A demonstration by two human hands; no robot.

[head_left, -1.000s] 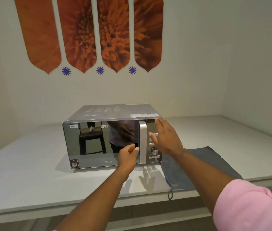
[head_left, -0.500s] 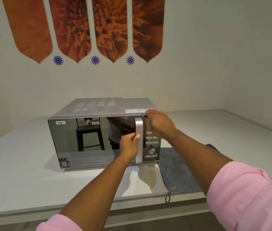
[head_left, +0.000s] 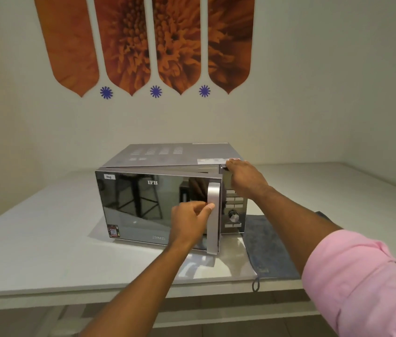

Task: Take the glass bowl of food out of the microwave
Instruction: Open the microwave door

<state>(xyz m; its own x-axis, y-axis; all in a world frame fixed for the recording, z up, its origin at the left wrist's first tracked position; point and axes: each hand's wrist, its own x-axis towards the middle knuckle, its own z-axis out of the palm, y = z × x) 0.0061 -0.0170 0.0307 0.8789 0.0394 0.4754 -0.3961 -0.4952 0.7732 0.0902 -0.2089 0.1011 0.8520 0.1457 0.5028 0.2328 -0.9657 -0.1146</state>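
Observation:
A silver microwave [head_left: 167, 154] with a mirrored door [head_left: 143, 205] stands on the white counter [head_left: 34, 239]. The door is ajar, its right edge swung a little toward me. My left hand [head_left: 189, 222] grips the vertical silver door handle [head_left: 213, 215] near its middle. My right hand [head_left: 245, 178] presses flat on the top right front corner of the microwave, above the control panel [head_left: 233, 215]. The glass bowl of food is hidden behind the door.
A grey-blue cloth [head_left: 267, 249] lies on the counter right of the microwave, its loop hanging over the front edge. Walls close the counter at the back and right. Orange flower panels [head_left: 143, 45] hang on the back wall.
My left hand closed on the door handle and pulled the door from closed to slightly ajar. My right hand moved from the control panel up to the microwave's top corner.

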